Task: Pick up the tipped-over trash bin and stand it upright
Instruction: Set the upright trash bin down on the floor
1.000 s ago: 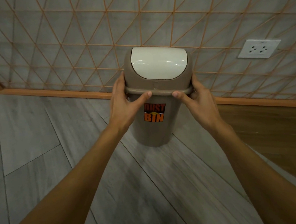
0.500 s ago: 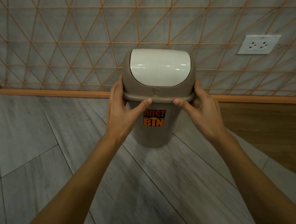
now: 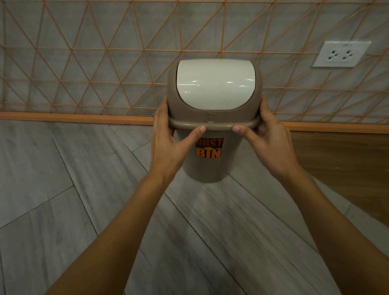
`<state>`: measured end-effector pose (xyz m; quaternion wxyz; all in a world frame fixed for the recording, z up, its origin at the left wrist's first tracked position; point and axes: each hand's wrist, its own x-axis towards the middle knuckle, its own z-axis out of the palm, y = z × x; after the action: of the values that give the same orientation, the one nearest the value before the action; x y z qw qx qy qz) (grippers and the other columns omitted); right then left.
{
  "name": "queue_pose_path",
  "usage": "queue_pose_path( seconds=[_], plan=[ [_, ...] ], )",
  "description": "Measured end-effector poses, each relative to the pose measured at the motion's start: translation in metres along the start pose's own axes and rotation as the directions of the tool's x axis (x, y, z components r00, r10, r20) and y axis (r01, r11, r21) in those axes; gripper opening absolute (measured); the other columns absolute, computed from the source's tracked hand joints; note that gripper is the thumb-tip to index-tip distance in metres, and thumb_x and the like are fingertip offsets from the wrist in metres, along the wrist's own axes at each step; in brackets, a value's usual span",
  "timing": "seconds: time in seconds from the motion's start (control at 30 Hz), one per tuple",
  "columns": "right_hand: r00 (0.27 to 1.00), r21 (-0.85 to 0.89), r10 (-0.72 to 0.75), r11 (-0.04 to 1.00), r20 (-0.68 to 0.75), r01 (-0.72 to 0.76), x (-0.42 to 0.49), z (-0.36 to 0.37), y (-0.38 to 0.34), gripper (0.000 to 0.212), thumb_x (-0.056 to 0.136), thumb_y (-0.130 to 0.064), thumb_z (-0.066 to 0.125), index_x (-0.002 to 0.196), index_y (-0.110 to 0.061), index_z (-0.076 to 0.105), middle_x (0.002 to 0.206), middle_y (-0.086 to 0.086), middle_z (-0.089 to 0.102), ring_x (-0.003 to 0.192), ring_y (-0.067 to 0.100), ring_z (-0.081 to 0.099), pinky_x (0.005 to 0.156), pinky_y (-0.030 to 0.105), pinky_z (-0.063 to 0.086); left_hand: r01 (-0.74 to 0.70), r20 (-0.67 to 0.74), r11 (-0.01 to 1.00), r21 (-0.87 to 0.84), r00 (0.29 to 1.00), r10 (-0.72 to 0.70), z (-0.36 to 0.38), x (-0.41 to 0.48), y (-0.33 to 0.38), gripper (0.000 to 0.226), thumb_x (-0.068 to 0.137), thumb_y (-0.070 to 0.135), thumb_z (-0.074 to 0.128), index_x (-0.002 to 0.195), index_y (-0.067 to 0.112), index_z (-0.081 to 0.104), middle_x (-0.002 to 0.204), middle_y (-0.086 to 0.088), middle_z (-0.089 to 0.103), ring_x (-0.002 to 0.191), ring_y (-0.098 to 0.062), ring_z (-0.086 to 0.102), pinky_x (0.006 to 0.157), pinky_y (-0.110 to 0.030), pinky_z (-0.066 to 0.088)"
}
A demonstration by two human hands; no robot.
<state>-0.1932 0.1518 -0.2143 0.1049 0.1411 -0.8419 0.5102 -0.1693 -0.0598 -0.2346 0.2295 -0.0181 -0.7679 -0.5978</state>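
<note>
Trash bin point(image 3: 212, 166), taupe with white swing lid point(image 3: 216, 84), is upright over the grey plank floor point(image 3: 56, 199), near the orange-latticed wall point(image 3: 94, 51); base contact not discernible. Left hand point(image 3: 168, 146) grips the rim at left, thumb under the collar. Right hand point(image 3: 267, 136) grips the rim at right likewise. Wall socket point(image 3: 341, 54) at far right.

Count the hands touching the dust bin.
2. The left hand grips the left side of the dust bin under its rim; the right hand grips the right side. Fingers behind the bin are hidden.
</note>
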Motion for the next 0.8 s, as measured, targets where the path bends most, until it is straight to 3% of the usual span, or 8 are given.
queue_pose_path(
  seconds=[0.1,0.23,0.43,0.6,0.8],
  plan=[
    [1.000,0.022,0.000,1.000,0.017,-0.001,0.015,-0.003,0.004,0.091,0.084,-0.047,0.069,0.157,-0.022,0.021,0.149,-0.007,0.051,0.134,0.006,0.050,0.108,0.037,0.048,0.001,0.017,1.000,-0.006,1.000,0.000,0.008,0.012,-0.001,0.094,0.078,0.037,0.080,0.154,0.019,0.028,0.151,-0.001,0.036,0.141,-0.011,0.042,0.111,-0.036,0.047],
    [0.998,0.076,0.050,0.996,0.041,-0.053,0.034,-0.006,0.009,0.096,0.073,-0.061,0.072,0.152,-0.027,0.030,0.145,-0.009,0.053,0.132,0.011,0.053,0.104,0.045,0.050,0.002,0.034,0.999,0.051,0.999,-0.003,0.016,0.027,-0.006,0.097,0.079,0.046,0.076,0.156,0.021,0.022,0.155,-0.002,0.033,0.143,-0.014,0.039,0.112,-0.042,0.046],
    [0.995,-0.025,0.065,0.998,0.073,-0.064,0.059,-0.006,0.006,0.080,0.088,-0.032,0.070,0.153,-0.019,0.026,0.148,-0.003,0.050,0.134,0.013,0.047,0.111,0.034,0.043,0.004,0.043,0.989,0.149,0.999,-0.010,0.023,0.048,-0.005,0.100,0.079,0.054,0.070,0.157,0.019,0.018,0.158,-0.004,0.031,0.147,-0.021,0.032,0.117,-0.049,0.037],
    [0.991,-0.040,0.098,0.995,0.086,-0.095,0.061,-0.004,0.002,0.079,0.091,-0.029,0.066,0.155,-0.017,0.020,0.150,0.000,0.046,0.136,0.014,0.043,0.109,0.028,0.039,0.019,0.061,0.984,0.178,0.998,-0.030,0.024,0.053,-0.004,0.100,0.081,0.052,0.070,0.158,0.019,0.014,0.160,-0.005,0.027,0.148,-0.022,0.030,0.118,-0.049,0.035],
    [0.987,-0.096,0.113,0.990,0.112,-0.102,0.062,-0.004,-0.002,0.082,0.093,-0.031,0.064,0.155,-0.017,0.014,0.151,0.004,0.046,0.137,0.022,0.045,0.110,0.034,0.040,0.060,0.102,0.970,0.234,0.991,-0.086,0.018,0.057,0.004,0.103,0.082,0.051,0.071,0.159,0.019,0.010,0.163,-0.005,0.022,0.150,-0.023,0.025,0.120,-0.049,0.031]
  ],
)
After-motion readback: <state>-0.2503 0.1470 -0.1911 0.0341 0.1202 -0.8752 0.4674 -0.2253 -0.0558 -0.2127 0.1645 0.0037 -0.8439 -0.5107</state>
